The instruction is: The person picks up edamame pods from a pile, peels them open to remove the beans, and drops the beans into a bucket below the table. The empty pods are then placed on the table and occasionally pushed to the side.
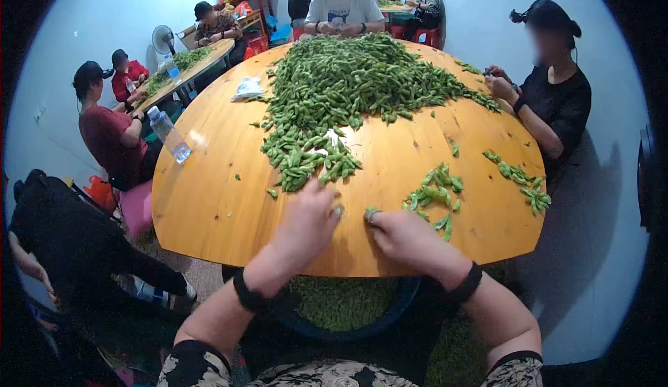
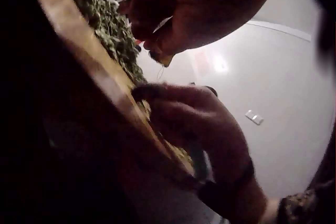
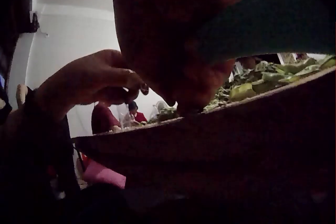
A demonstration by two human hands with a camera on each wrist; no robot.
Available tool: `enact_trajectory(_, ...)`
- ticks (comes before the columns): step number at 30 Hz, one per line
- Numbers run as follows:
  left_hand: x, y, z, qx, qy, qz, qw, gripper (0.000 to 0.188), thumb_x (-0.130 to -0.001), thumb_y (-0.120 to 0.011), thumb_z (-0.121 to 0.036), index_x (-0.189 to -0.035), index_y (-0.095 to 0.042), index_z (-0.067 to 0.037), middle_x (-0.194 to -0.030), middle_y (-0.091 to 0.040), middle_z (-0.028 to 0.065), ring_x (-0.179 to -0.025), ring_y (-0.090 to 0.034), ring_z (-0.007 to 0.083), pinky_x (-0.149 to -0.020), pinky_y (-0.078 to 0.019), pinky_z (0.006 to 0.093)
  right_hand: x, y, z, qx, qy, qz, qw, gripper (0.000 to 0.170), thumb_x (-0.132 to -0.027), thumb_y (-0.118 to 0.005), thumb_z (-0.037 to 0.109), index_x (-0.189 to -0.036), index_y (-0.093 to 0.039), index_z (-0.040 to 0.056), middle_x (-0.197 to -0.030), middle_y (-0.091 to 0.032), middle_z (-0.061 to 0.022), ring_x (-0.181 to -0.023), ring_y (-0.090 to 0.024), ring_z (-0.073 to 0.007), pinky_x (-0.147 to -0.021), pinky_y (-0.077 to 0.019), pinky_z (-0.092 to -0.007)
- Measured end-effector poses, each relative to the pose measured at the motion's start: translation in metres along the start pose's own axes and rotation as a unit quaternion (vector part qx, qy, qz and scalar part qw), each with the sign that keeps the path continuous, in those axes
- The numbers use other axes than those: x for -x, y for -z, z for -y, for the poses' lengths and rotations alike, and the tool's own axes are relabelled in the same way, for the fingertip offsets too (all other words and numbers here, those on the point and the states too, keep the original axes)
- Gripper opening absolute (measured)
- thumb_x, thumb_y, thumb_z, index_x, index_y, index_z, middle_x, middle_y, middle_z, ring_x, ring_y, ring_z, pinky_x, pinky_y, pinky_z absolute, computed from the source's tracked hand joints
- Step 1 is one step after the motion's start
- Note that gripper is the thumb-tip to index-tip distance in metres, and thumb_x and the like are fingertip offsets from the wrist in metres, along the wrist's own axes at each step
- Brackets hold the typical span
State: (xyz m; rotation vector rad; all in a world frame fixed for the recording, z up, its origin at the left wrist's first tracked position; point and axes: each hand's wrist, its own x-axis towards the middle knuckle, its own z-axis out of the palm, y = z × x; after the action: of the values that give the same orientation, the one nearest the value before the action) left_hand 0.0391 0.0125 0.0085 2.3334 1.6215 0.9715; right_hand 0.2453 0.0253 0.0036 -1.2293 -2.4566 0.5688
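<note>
My left hand, blurred in the head view, reaches over the table with its fingertips close to the near end of a pile of green bean pods. Its fingers are loosely bent in the right wrist view, with a small shiny band or cover at the thumb tip. Over the table's near edge is my right hand, fingers bent inward and a dark greenish-grey bit at its tips; I cannot tell whether that is a pod or a finger cover. To its right lie loose, flattened pods.
Below the table's near edge sits a blue tub of green beans. A water bottle and a white packet stand left of the pile. More pods lie at the right edge. Several people sit around this and other tables.
</note>
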Motion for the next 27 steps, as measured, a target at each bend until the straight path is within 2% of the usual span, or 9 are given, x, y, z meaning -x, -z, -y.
enact_trajectory(5,-0.048,-0.023,0.049,-0.134,0.029,0.039,0.99,0.009,-0.079,-0.055,-0.001,-0.087,-0.056,0.002,-0.097,-0.056,0.0218,-0.084,-0.06,0.0401,-0.073,-0.0486,0.048,-0.006,0.014,-0.065,-0.004,-0.035,-0.119,0.992,0.014,-0.082,-0.051,0.012,-0.082,-0.057,-0.0007,-0.074,-0.058,-0.0267,-0.071,-0.059,-0.0444,-0.066,-0.0483,-0.0495)
enact_trajectory(7,-0.051,-0.025,0.055,-0.123,0.028,0.044,0.991,0.009,-0.079,-0.054,-0.002,-0.086,-0.057,0.002,-0.094,-0.057,0.0219,-0.085,-0.06,0.0402,-0.073,-0.0486,0.0479,-0.002,0.028,-0.073,-0.08,-0.071,-0.083,0.991,0.013,-0.085,-0.051,0.01,-0.081,-0.058,-0.0012,-0.062,-0.058,-0.0105,-0.054,-0.059,-0.0213,-0.051,-0.0471,-0.036)
enact_trajectory(8,-0.051,-0.026,0.058,-0.117,0.031,0.052,0.991,0.009,-0.079,-0.054,-0.004,-0.085,-0.057,0.002,-0.092,-0.058,0.022,-0.085,-0.06,0.0402,-0.074,-0.0486,0.0478,0.002,0.032,-0.074,-0.077,-0.074,-0.086,0.991,0.013,-0.085,-0.051,0.01,-0.081,-0.058,-0.0012,-0.062,-0.058,-0.0105,-0.054,-0.059,-0.0213,-0.051,-0.0471,-0.036)
enact_trajectory(10,-0.049,-0.028,0.061,-0.109,0.035,0.039,0.993,0.009,-0.08,-0.053,-0.005,-0.083,-0.057,0.002,-0.087,-0.059,0.0217,-0.086,-0.059,0.0406,-0.074,-0.0483,0.0472,0.01,0.045,-0.049,-0.327,-0.201,-0.021,0.923,0.012,-0.087,-0.05,0.009,-0.084,-0.058,0.001,-0.062,-0.054,-0.0003,-0.053,-0.054,-0.0074,-0.046,-0.0444,-0.0249)
enact_trajectory(12,-0.045,-0.028,0.062,-0.085,0.035,0.044,0.995,0.012,-0.078,-0.054,-0.005,-0.086,-0.059,0.002,-0.088,-0.059,0.0233,-0.085,-0.058,0.0424,-0.073,-0.0482,0.0471,0.01,0.039,-0.034,-0.389,-0.206,-0.024,0.898,0.011,-0.088,-0.05,0.01,-0.087,-0.058,0.0015,-0.064,-0.055,-0.0003,-0.052,-0.054,-0.0066,-0.045,-0.0439,-0.0225)
enact_trajectory(14,-0.037,-0.028,0.055,-0.025,-0.015,0.027,0.999,0.014,-0.082,-0.054,-0.005,-0.093,-0.06,0.002,-0.084,-0.062,0.0177,-0.077,-0.062,0.0325,-0.067,-0.0505,0.0397,0.01,0.022,-0.021,-0.461,-0.188,-0.033,0.867,0.011,-0.09,-0.051,0.01,-0.095,-0.056,0.0017,-0.067,-0.057,0.0,-0.051,-0.054,-0.0052,-0.043,-0.0431,-0.0192)
enact_trajectory(16,-0.032,-0.022,0.028,0.345,0.142,0.12,0.92,0.016,-0.089,-0.057,-0.009,-0.103,-0.06,-0.002,-0.086,-0.062,0.005,-0.067,-0.06,0.0141,-0.06,-0.0494,0.0265,0.004,0.008,-0.009,-0.513,-0.155,-0.023,0.844,0.012,-0.091,-0.051,0.01,-0.092,-0.058,0.0008,-0.068,-0.058,-0.0002,-0.051,-0.053,-0.0047,-0.043,-0.0423,-0.0186)
enact_trajectory(17,-0.029,-0.027,0.027,0.405,0.134,0.135,0.894,0.016,-0.093,-0.055,-0.011,-0.107,-0.057,-0.003,-0.085,-0.059,-0.0007,-0.069,-0.055,0.0052,-0.059,-0.0472,0.0207,0.001,0.003,-0.005,-0.513,-0.156,-0.028,0.844,0.012,-0.091,-0.051,0.01,-0.092,-0.058,0.0008,-0.068,-0.058,-0.0002,-0.051,-0.053,-0.0047,-0.043,-0.0423,-0.0186)
enact_trajectory(27,-0.032,-0.042,0.016,0.382,0.074,0.099,0.916,0.021,-0.092,-0.055,-0.008,-0.112,-0.059,-0.002,-0.085,-0.061,0.0015,-0.068,-0.057,0.0073,-0.059,-0.0478,0.0226,-0.005,-0.007,0.005,-0.535,-0.155,-0.099,0.825,0.014,-0.092,-0.051,0.01,-0.086,-0.06,0.0006,-0.067,-0.059,0.001,-0.049,-0.052,-0.0033,-0.041,-0.0383,-0.0165)
